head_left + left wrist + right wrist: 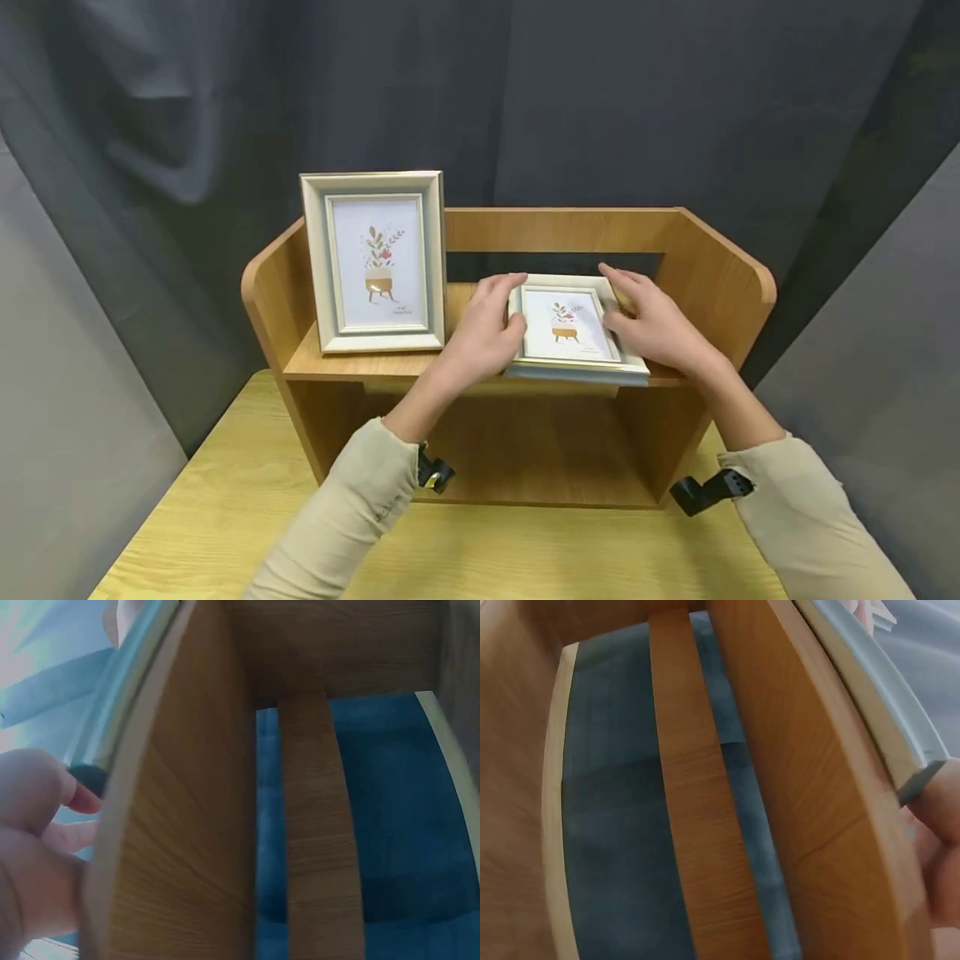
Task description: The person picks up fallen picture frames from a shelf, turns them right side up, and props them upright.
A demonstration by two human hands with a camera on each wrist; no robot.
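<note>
1. Two hands in the head view: our left hand point(480, 329) and right hand point(656, 325) grip the flat frame point(572, 329) by its sides on the shelf point(360, 365) — its front edge overhangs and could tip off.
2. Left wrist: fingers point(45, 795) curl at the frame's edge.
3. Right wrist: a fingertip point(941, 799) touches the frame's corner — a thin hold that may slip.

wooden shelf point(705, 250) on table point(225, 500) | 1 upright frame point(372, 261) | 1 flat frame point(572, 327)

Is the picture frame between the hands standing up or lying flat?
Lying flat: the small frame rests face up on the shelf, unlike the upright frame.
</note>
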